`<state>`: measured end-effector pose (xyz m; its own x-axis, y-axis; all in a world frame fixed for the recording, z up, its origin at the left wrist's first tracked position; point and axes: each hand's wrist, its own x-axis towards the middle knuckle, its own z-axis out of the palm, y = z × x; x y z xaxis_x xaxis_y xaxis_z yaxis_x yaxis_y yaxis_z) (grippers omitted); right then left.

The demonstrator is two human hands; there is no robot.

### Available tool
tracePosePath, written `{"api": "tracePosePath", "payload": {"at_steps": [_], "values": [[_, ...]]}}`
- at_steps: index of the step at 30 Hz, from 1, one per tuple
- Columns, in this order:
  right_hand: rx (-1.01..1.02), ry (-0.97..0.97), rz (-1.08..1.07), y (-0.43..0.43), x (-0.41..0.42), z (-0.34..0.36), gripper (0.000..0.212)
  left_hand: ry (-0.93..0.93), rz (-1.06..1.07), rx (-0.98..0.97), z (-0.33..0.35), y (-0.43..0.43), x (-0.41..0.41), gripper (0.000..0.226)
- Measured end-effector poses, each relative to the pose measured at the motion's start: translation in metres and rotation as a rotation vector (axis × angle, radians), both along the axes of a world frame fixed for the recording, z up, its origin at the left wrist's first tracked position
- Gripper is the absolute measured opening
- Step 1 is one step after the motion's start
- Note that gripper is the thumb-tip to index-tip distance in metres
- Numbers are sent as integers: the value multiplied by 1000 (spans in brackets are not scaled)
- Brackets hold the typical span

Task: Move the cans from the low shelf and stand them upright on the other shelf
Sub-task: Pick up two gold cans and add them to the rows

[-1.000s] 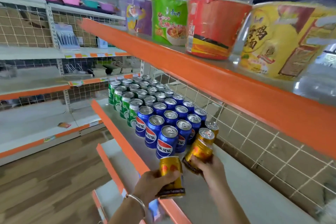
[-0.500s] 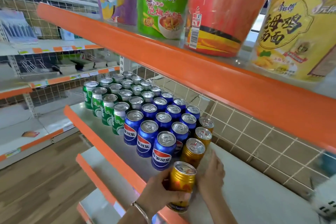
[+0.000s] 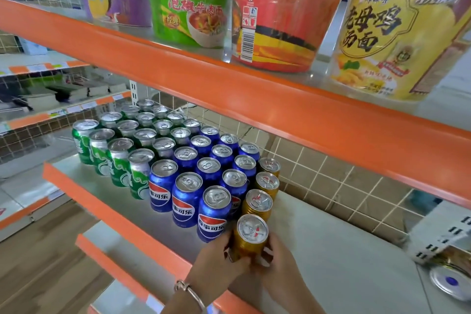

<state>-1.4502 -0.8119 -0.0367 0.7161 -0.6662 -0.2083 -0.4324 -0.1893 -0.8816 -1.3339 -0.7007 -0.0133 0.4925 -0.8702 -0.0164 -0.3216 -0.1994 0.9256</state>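
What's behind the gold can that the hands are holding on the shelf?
Behind the held gold can three more gold cans stand in a row toward the tiled back wall. Their lower parts are hidden by one another.

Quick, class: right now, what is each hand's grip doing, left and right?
Left hand: grip curled round the front gold can, standing on the shelf.
Right hand: fingers curled against the same can's other side.

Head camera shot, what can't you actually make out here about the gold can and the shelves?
- Gold can: its label and base, head view, wrapped by the left hand and right hand.
- Lower shelf: its contents, cut off by the frame's bottom edge.
- Silver-lidded object: cropped at the right edge, unidentifiable.
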Motion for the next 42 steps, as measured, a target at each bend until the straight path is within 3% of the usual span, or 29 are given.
{"api": "tracePosePath", "payload": {"at_steps": [1, 3, 5, 8, 11, 14, 19, 28, 34, 42], "values": [[-106, 35, 89, -1, -6, -12, 59, -14, 26, 29, -1, 3, 1, 43], [-227, 90, -24, 0, 4, -27, 58, -18, 111, 80, -6, 10, 1, 26], [-131, -5, -186, 8, 18, -23, 73, -4, 181, 89, -9, 16, 2, 12], [-198, -66, -256, 20, 25, -23, 76, -57, 139, 125, -11, 17, 3, 25], [-136, -104, -341, 21, 28, -19, 83, -150, -27, 196, -8, 12, -2, 28], [-206, -84, -284, 25, 18, -6, 78, -226, -146, 223, -3, 4, -11, 27], [-280, -180, -492, 16, -37, 2, 68, -68, -188, 110, 8, -22, -38, 10], [-278, -211, -875, 23, -170, 12, 81, 79, -447, 125, 16, -77, -152, 58], [-395, -191, -1112, 36, -270, 23, 83, 73, -635, 100, 27, -89, -255, 73], [-454, -218, -1309, 68, -426, 40, 83, 165, -704, 17, 40, -75, -409, 87]]}}
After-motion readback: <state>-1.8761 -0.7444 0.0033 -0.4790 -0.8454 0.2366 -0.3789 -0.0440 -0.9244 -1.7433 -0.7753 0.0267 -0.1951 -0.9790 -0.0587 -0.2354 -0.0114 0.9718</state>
